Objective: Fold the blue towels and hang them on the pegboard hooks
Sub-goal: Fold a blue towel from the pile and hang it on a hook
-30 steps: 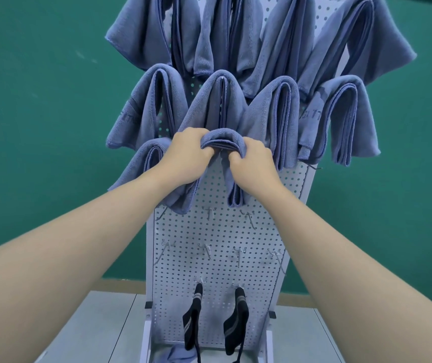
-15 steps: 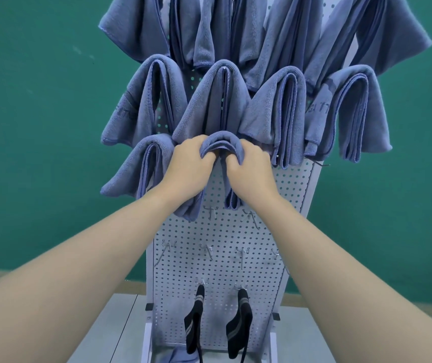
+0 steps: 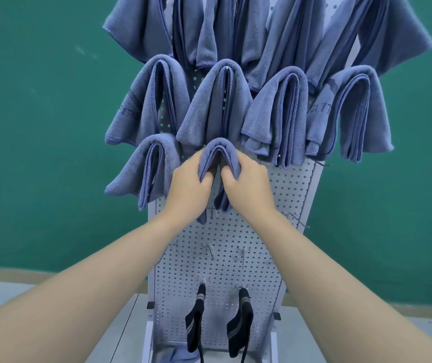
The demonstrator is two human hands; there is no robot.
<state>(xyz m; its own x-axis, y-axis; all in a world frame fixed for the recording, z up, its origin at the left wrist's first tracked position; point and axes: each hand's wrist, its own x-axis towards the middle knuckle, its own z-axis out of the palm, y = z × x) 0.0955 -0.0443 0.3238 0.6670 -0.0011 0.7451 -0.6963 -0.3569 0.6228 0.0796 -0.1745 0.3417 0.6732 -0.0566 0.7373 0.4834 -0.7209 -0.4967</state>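
A folded blue towel (image 3: 220,150) is draped over a hook in the third row of the white pegboard (image 3: 283,195). My left hand (image 3: 190,189) grips its left half, and my right hand (image 3: 247,187) grips its right half, fingers curled up under the fold. Another folded towel (image 3: 146,169) hangs just to the left. Several more folded blue towels (image 3: 277,116) fill the two rows above. The hook under the held towel is hidden.
Bare metal hooks (image 3: 242,251) stick out of the lower pegboard, and another (image 3: 294,218) at the right edge. Two black socks (image 3: 239,326) hang near the bottom. A scrap of blue cloth (image 3: 180,355) lies at the base. A green wall stands behind.
The view has come closer to the board. Both hands have slid from the top of the fold down its sides, with fingers now tucked under the towel.
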